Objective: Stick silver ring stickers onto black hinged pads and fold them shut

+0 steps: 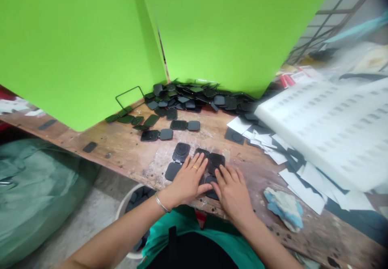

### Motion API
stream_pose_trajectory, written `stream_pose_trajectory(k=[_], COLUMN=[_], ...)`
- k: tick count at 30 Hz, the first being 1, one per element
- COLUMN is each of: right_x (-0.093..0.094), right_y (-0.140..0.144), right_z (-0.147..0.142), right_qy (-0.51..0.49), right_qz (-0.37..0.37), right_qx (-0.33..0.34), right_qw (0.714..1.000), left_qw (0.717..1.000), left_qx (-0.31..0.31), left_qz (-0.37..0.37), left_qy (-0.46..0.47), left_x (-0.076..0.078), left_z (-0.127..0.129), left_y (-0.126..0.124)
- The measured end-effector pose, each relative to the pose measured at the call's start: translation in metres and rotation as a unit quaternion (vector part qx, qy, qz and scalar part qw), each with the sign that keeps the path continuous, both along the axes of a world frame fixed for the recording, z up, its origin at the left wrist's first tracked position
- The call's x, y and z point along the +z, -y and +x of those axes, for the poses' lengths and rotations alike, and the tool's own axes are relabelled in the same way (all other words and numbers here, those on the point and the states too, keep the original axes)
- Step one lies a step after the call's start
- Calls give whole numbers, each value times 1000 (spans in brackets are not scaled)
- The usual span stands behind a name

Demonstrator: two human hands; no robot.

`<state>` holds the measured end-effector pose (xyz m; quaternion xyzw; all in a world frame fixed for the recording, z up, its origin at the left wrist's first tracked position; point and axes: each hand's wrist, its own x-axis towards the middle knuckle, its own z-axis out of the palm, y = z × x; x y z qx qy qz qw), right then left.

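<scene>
Worn wooden bench point(130, 155); two green panels point(75, 50) behind. Three black hinged pieces point(216, 161) lie side by side near front edge. Left hand point(190, 178) on middle one, right hand point(233, 186) on rightmost; fingers extended, released. One blue-white cloth point(284, 208) at right. Rear heap point(189, 99): uncountable.

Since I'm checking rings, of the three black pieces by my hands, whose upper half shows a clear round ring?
The leftmost piece. The left hand partly covers the middle piece, and the right piece shows no clear ring there.
</scene>
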<state>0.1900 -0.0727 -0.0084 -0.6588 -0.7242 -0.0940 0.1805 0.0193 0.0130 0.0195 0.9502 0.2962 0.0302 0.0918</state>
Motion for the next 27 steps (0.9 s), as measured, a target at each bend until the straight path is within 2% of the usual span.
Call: stream_pose_trajectory(k=[3,6,11,15,18,20,24,27], right_x=[2,11,34,40,32,21,-3,-17], right_y=[1,5,21,47,70,85,103,104], right_z=[5,15,43,75,100,112,119,120], right_qy=[-80,-161,-188,-149,-116,-85,-28,-10], right_qz=[15,52,141,155,152,140,89,74], right_qx=[3,3,-6,-32,-47,-64,-128,-139], right_qw=[997,986,972,976,981,984,987,988], left_qw=[999,995,989,991,994,995,996,993], left_qx=[20,64,125,121,104,89,78,83], left_qz=[-26,-21,25,13,-14,-31,-41,-54], left_qy=[27,69,72,46,23,15,34,63], left_x=[8,15,19,16,15,15,15,12], left_z=[-7,-15,-11,6,14,15,13,10], left_y=[-9,-31,-99,-161,-198,-213,-221,-216])
